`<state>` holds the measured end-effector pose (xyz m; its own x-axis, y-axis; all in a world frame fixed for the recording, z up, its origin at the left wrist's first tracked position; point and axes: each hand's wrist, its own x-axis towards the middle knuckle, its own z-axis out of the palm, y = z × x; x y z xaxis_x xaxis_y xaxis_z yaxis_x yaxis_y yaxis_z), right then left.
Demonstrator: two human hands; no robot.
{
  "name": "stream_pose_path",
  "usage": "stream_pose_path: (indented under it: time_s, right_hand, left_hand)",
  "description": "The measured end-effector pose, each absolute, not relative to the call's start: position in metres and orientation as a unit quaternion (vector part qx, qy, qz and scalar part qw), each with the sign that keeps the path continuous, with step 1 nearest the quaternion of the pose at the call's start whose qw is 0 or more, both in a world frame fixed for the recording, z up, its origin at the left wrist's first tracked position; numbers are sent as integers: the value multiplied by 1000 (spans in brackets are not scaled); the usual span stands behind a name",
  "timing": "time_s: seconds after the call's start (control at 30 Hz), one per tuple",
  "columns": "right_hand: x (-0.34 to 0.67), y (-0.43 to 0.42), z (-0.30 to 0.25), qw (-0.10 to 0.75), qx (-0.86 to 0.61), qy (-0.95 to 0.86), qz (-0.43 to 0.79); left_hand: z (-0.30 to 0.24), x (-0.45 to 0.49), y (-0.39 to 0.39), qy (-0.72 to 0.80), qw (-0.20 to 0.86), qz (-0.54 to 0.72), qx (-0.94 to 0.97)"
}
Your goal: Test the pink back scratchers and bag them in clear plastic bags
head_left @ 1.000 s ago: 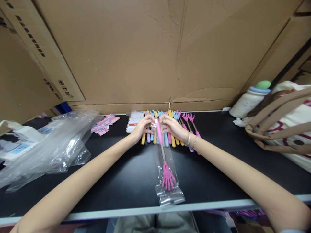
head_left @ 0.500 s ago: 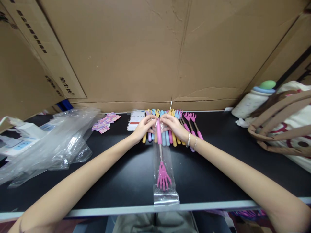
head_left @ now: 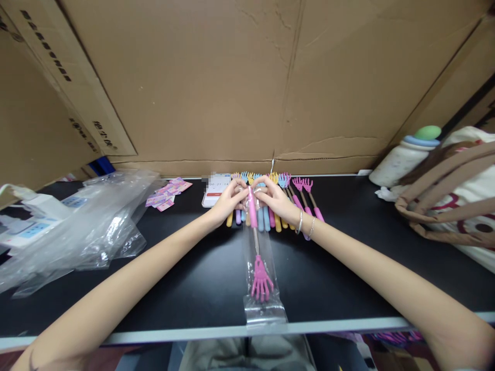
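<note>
From the head camera: the cardboard wall [head_left: 232,77] stands right behind both hands, with a row of colourful scratchers [head_left: 297,188] squeezed in between, so there's not much room that way. The black table [head_left: 185,278] has more space toward its near edge. The left hand [head_left: 228,200] and right hand [head_left: 276,201] are both pinched narrow on the top of a clear bag [head_left: 266,312]. It runs from the hands toward the near edge, with a pink scratcher [head_left: 261,278] inside. Loose plastic bags [head_left: 88,226] sit well off to the left.

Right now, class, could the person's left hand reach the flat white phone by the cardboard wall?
Probably yes: the left hand sits right beside the flat white phone, nothing between, though it pinches the clear plastic bag.
</note>
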<state>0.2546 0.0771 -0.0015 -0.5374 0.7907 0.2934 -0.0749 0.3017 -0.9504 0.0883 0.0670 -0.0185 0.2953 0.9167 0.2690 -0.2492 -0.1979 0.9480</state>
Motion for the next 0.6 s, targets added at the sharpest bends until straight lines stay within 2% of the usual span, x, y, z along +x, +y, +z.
stream_pose_path:
  time_s: [0.6]
  right_hand:
    - [254,80,-6,434,-295,-631,571]
  left_hand:
    - [-14,84,71,329,601,498,532]
